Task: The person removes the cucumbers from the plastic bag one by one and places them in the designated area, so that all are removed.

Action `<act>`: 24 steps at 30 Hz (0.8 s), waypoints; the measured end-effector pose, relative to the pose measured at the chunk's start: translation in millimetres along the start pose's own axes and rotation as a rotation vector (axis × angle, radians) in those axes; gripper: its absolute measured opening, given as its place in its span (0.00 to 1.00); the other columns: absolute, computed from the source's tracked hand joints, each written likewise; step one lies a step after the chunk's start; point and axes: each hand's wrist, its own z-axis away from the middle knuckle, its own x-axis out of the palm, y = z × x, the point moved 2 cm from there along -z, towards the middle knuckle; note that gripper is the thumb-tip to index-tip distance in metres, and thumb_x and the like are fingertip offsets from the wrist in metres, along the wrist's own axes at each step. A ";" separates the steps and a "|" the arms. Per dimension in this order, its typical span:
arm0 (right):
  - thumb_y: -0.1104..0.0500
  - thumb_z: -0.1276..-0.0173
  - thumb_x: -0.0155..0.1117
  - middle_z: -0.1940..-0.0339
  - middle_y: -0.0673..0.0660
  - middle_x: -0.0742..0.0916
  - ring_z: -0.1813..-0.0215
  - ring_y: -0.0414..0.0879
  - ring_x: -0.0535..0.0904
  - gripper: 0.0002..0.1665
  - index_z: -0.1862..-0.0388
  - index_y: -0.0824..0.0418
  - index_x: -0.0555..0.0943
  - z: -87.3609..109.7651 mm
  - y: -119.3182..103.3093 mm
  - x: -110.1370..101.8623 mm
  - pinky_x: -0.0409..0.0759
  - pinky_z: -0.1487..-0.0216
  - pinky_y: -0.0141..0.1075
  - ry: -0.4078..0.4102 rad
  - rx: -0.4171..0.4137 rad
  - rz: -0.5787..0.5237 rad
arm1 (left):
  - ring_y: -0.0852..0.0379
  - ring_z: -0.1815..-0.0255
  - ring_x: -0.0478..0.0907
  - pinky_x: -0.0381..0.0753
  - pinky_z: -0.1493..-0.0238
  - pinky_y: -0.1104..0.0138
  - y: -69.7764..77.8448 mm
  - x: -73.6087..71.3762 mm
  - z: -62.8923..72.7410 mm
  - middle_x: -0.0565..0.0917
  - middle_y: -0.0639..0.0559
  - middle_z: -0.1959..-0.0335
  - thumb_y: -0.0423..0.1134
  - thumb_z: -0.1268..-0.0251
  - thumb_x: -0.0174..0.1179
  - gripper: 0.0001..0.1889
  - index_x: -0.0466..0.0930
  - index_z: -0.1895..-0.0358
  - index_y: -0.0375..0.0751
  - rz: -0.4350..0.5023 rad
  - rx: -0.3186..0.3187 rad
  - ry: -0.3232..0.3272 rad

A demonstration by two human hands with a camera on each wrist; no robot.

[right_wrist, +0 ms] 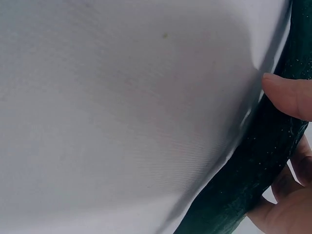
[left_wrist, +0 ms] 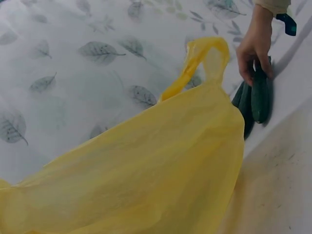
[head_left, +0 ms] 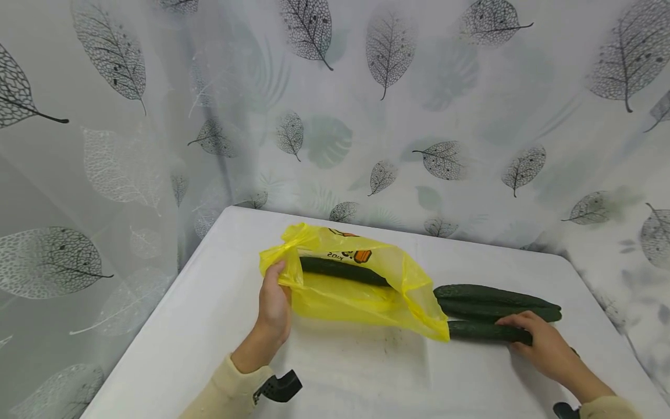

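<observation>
My left hand (head_left: 274,308) grips the gathered left end of a yellow plastic bag (head_left: 340,302), which lies on its side with its mouth toward the right. Inside it a dark green cucumber (head_left: 340,269) shows through the opening. My right hand (head_left: 544,344) holds another cucumber (head_left: 478,331) near its right end, thumb on one side and fingers on the other. That cucumber's far end reaches the bag's lower right edge. Just behind it lie more cucumbers (head_left: 497,297) side by side. In the left wrist view a handle loop (left_wrist: 222,46) of the bag stands up.
A white-covered table (head_left: 356,372) carries everything, with small dark specks on its cloth in front of the bag. Leaf-patterned curtains (head_left: 387,128) hang along its back and sides. Dark wrist devices (head_left: 282,386) sit at both sleeves.
</observation>
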 end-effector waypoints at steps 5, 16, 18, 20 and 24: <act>0.72 0.51 0.78 0.54 0.60 0.82 0.52 0.68 0.80 0.28 0.49 0.61 0.85 1.8 0.6 0.2 0.79 0.57 0.62 0.013 -0.010 0.006 | 0.50 0.39 0.64 0.56 0.32 0.57 -0.7 0.6 0.9 0.66 0.48 0.44 0.49 0.20 0.29 0.25 0.60 0.33 0.36 0.001 0.003 -0.008; 0.70 0.49 0.78 0.53 0.62 0.82 0.50 0.67 0.80 0.28 0.47 0.63 0.84 -0.6 -3.3 -1.6 0.79 0.55 0.61 0.020 0.013 0.017 | 0.50 0.38 0.64 0.56 0.32 0.57 -1.3 0.6 0.5 0.66 0.48 0.43 0.49 0.20 0.30 0.25 0.60 0.33 0.37 0.014 0.003 -0.015; 0.63 0.46 0.80 0.53 0.59 0.82 0.51 0.66 0.81 0.27 0.46 0.62 0.83 -0.9 -8.1 -5.2 0.79 0.54 0.61 0.051 0.012 -0.007 | 0.50 0.38 0.64 0.56 0.32 0.58 -1.4 0.5 -0.1 0.66 0.49 0.43 0.49 0.20 0.30 0.24 0.61 0.33 0.37 0.016 0.005 -0.015; 0.56 0.42 0.79 0.52 0.58 0.82 0.49 0.65 0.81 0.28 0.43 0.62 0.82 -0.5 -15.5 -10.4 0.79 0.52 0.61 0.057 0.026 -0.049 | 0.50 0.39 0.64 0.57 0.32 0.58 -1.4 0.9 0.0 0.67 0.49 0.44 0.49 0.20 0.30 0.24 0.61 0.33 0.37 0.019 0.007 -0.013; 0.48 0.34 0.72 0.47 0.60 0.82 0.45 0.65 0.80 0.30 0.38 0.61 0.79 -3.2 -33.8 -20.7 0.78 0.48 0.60 0.057 0.059 -0.113 | 0.51 0.39 0.64 0.57 0.33 0.58 -1.2 1.8 0.8 0.67 0.49 0.44 0.49 0.20 0.30 0.23 0.62 0.35 0.38 0.018 0.009 -0.010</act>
